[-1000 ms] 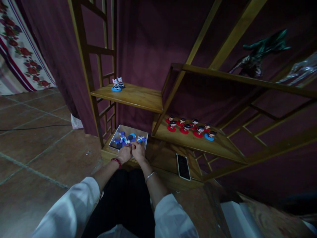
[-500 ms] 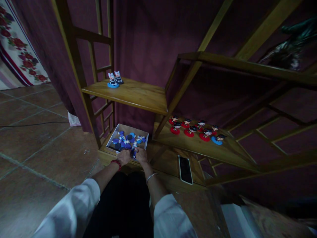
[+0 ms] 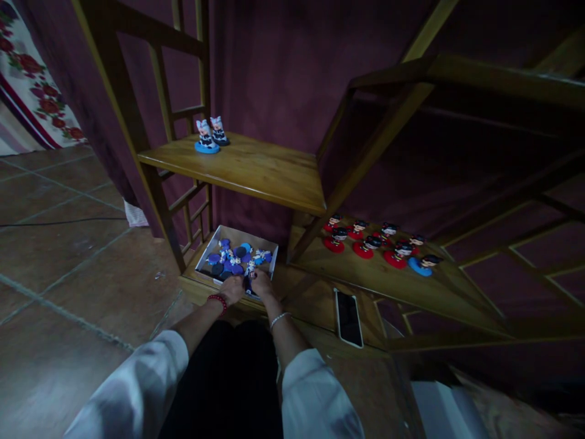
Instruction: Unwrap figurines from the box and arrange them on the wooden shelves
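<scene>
A shallow white cardboard box (image 3: 211,245) holds several small figurines (image 3: 235,259) with blue, purple and dark bases, lying jumbled. Over its near wall, my right hand (image 3: 261,285) is closed on a small dark-and-blue figurine (image 3: 248,284) at the front right of the box. My left hand (image 3: 233,289), with a red bead bracelet on the wrist, is closed beside it, fingers curled down at the box's front edge. Whatever the left fingers hold is hidden. Both hands are close together, and the figurine between them is partly covered.
Two cow-patterned figurines (image 3: 207,139) stand on the upper wooden shelf (image 3: 265,171). Several red-based figurines (image 3: 367,246) and a blue-based one (image 3: 424,264) stand on the right shelf. A phone (image 3: 348,318) lies on the lower board. Wooden posts (image 3: 150,177) frame the left side.
The view has shifted slightly, so the right shelf and phone appear farther right. Both hands stay at the box's front edge with little visible movement.
</scene>
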`<state>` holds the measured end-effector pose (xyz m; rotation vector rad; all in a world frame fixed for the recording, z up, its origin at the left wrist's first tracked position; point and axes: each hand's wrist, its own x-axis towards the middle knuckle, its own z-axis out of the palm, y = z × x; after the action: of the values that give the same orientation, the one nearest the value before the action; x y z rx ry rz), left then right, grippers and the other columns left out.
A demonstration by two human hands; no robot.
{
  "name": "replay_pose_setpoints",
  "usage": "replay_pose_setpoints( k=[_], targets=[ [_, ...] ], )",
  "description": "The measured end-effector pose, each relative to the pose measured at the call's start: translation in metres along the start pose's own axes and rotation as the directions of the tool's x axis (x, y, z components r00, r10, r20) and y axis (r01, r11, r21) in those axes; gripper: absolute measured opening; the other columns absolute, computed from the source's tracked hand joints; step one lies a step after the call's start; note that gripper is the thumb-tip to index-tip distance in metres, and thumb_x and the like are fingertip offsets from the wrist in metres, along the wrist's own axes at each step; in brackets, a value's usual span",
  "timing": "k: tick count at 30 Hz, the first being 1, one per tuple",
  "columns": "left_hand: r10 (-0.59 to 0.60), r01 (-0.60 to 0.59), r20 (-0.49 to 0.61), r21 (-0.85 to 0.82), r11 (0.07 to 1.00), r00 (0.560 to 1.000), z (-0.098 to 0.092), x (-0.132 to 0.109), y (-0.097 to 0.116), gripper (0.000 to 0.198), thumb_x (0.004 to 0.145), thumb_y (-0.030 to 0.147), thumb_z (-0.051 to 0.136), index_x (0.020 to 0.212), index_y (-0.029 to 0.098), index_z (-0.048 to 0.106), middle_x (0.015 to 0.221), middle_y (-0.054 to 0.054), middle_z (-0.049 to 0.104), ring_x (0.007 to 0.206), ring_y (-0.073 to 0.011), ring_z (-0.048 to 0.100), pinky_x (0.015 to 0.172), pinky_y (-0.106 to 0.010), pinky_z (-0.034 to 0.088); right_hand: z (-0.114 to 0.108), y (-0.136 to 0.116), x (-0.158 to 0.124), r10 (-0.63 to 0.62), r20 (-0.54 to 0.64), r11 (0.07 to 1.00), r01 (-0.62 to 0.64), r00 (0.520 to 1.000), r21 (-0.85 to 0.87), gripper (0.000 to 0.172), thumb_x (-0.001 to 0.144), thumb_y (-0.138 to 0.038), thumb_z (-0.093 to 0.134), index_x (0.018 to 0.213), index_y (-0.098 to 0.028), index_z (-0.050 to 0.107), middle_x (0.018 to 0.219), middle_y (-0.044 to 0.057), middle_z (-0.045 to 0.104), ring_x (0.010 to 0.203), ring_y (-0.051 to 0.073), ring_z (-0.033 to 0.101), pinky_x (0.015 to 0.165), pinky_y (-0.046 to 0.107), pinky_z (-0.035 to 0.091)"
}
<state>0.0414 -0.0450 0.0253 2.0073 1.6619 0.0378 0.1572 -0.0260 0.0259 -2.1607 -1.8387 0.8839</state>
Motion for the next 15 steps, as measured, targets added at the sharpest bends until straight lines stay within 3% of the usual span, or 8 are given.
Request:
replay_pose_setpoints(
  k=[4, 15],
  targets=[
    [-0.006, 0.006, -0.003, -0.006, 1.000, 1.000, 0.003, 0.003, 0.000, 0.031, 0.085, 0.021, 0.036, 0.100, 0.014, 0.062, 0.100, -0.015, 0.066, 0.094, -0.0214, 0.062, 0.080, -0.028, 0.045, 0.003, -0.001, 0.005, 0.026, -0.005, 1.000, -0.026, 1.000, 0.009, 0.026, 0.081, -0.017, 0.046, 0.100, -0.022, 0.064, 0.099, 0.007, 0.068, 0.092, 0.019, 0.061, 0.075, 0.025, 0.042],
    [0.023, -0.023, -0.019, -0.033, 0.999, 1.000, 0.005, 0.007, -0.004, 0.031, 0.085, 0.021, 0.036, 0.103, 0.016, 0.061, 0.103, -0.011, 0.066, 0.102, -0.0198, 0.058, 0.089, -0.029, 0.041, 0.007, -0.003, 0.014, 0.113, -0.011, 0.992, -0.112, 0.994, 0.051, 0.035, 0.081, -0.019, 0.046, 0.114, -0.022, 0.057, 0.111, 0.008, 0.063, 0.100, 0.020, 0.059, 0.082, 0.027, 0.042]
  ],
)
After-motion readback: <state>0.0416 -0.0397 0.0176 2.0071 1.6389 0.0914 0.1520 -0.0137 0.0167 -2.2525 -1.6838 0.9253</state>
